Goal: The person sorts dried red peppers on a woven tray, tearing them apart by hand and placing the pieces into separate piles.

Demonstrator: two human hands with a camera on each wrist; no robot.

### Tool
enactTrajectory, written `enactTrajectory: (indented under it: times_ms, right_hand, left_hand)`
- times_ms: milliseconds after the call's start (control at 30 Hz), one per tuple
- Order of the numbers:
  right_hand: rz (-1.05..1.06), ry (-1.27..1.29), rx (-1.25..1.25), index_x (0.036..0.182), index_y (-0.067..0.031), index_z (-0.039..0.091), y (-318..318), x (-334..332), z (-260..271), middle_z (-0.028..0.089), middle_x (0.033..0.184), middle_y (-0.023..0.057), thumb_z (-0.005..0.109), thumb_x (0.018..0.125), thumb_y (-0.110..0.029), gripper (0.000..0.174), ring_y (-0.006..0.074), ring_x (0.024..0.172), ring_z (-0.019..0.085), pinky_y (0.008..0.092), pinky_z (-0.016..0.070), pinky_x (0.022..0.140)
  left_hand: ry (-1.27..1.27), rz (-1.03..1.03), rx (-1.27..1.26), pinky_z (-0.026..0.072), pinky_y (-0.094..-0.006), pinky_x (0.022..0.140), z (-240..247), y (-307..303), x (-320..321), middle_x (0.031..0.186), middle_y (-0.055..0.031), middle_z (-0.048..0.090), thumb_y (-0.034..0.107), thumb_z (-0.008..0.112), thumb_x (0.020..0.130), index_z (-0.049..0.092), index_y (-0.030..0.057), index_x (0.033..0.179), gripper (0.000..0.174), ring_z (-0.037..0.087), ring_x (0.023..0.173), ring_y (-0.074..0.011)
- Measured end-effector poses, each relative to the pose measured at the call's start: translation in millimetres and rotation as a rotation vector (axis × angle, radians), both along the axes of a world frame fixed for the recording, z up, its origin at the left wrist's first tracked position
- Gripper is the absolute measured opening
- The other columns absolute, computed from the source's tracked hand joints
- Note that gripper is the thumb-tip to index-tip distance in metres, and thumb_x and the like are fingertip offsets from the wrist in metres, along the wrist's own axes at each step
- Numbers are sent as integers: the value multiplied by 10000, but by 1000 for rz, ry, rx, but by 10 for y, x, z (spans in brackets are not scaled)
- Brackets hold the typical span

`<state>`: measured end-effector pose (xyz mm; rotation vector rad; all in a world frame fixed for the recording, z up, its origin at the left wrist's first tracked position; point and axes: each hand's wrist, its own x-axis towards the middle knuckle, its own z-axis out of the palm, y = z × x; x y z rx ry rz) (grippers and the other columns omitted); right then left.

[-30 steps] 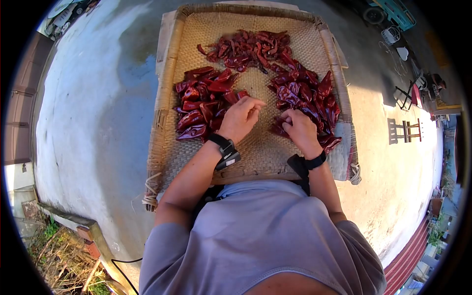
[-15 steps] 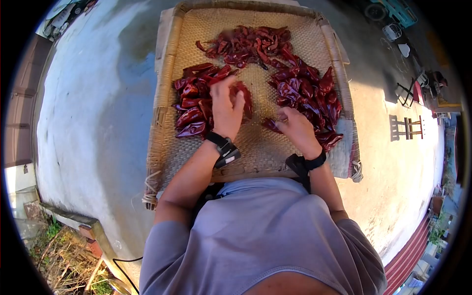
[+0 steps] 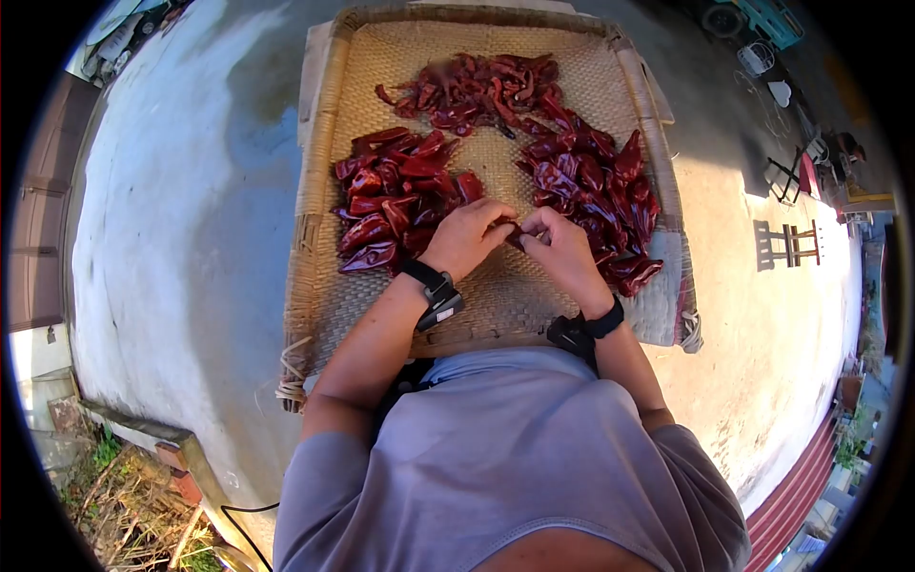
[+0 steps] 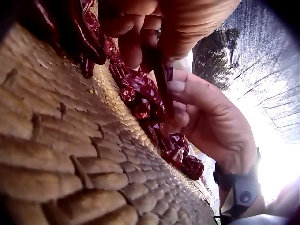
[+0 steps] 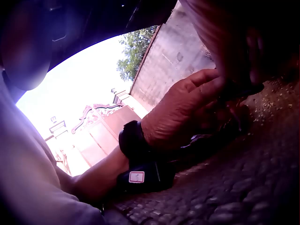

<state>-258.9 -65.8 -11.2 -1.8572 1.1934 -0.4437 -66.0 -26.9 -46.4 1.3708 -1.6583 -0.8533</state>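
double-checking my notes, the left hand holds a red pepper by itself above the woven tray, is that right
Not by itself: the left wrist view shows the right hand pinching the red pepper too. The left hand does hold it above the woven tray.

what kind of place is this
Probably the yard of a home, outdoors: there is sunlit bare ground, a large gate near a wall, and a woven tray with piles of red peppers.
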Motion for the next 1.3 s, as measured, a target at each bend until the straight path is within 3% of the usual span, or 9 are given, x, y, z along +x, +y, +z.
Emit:
enactTrajectory:
  times_ms: [133,233,367,500,633,833,1033,1133,1300]
  right_hand:
    - [-55,-195,-44,1051,-41,645,-50,-29,-90,660,991,111,638,885,-72,169,281,826,665,379,522,727]
    - [-209,38,-278,1118,-50,621,-173,-89,35,623,1115,123,639,892,-90,230,312,843,664,395,525,738]
    - [-249,424,-534,1272,-117,535,-379,-110,125,607,1159,159,661,890,-170,405,381,901,663,460,540,739]
    - [-212,588,-435,1355,-143,456,-525,-14,19,622,1158,171,688,870,-232,546,408,933,659,497,531,754]
    - [-261,602,-415,1370,-178,445,-542,71,-85,641,1139,181,733,830,-234,615,399,934,666,495,537,755]
    - [-199,418,-315,1212,-96,575,-523,-39,-192,637,1083,144,729,828,-258,444,351,965,656,458,520,786]
    - [-155,298,-429,1040,-56,589,-287,37,-14,663,1059,144,708,846,-248,297,366,973,647,419,507,782]
    - [-59,143,-106,1101,-49,595,-246,52,-50,690,998,151,719,846,-236,340,369,907,671,412,514,770]
    - [12,-126,182,1216,-28,585,-69,120,39,694,939,127,724,875,-239,424,202,666,671,349,519,565]
  left_hand:
    - [-20,77,-60,514,-340,782,0,-12,20,961,-118,652,109,678,904,648,26,1061,179,642,847,-257]
    - [103,359,-11,506,-321,767,125,-8,24,959,-121,643,76,682,895,651,23,1036,154,640,860,-245]
    - [21,703,-151,483,-300,693,236,-1,93,1183,-96,482,22,656,912,520,81,1326,439,530,743,-153]
    - [77,603,-197,476,-272,688,75,-18,146,1181,-88,486,-14,620,916,513,87,1334,444,531,786,-123]
    - [87,454,-170,468,-271,664,12,-31,92,1090,-62,530,-48,592,914,599,50,1174,278,559,757,-130]
    - [94,349,-144,464,-276,654,-38,-39,75,1013,-61,543,-32,607,909,624,55,1117,226,565,736,-132]
    - [144,297,-87,470,-270,652,67,-1,49,1028,-60,565,53,687,891,592,81,1234,357,552,702,-126]
    - [138,212,-26,481,-271,673,66,16,49,1030,-63,604,94,699,903,561,73,1275,397,580,730,-133]
    - [140,206,83,517,-304,756,-43,-25,68,1002,-81,650,145,687,928,551,50,1252,364,636,824,-187]
